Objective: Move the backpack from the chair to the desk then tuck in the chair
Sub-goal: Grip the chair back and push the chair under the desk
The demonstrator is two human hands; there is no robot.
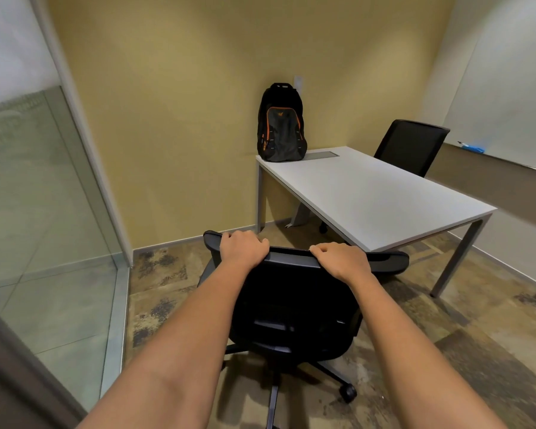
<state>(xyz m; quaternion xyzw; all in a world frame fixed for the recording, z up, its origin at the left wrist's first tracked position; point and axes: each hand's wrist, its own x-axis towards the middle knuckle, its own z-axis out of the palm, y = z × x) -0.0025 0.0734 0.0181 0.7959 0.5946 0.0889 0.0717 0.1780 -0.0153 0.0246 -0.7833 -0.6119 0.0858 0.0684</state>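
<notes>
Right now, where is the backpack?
In the head view, the backpack stands upright on the far left corner of the white desk, against the yellow wall, beyond the chair both hands grip.

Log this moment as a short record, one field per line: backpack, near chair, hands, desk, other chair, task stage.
backpack: upright on the far left corner of the desk, against the yellow wall
near chair: black office chair on casters, not yet tucked under the desk, seat empty
left hand: gripping the top of the near chair's backrest
right hand: gripping the same backrest top
desk: white top, grey legs
other chair: black, at the desk's far side
task stage: backpack moved; chair tuck remains
</notes>
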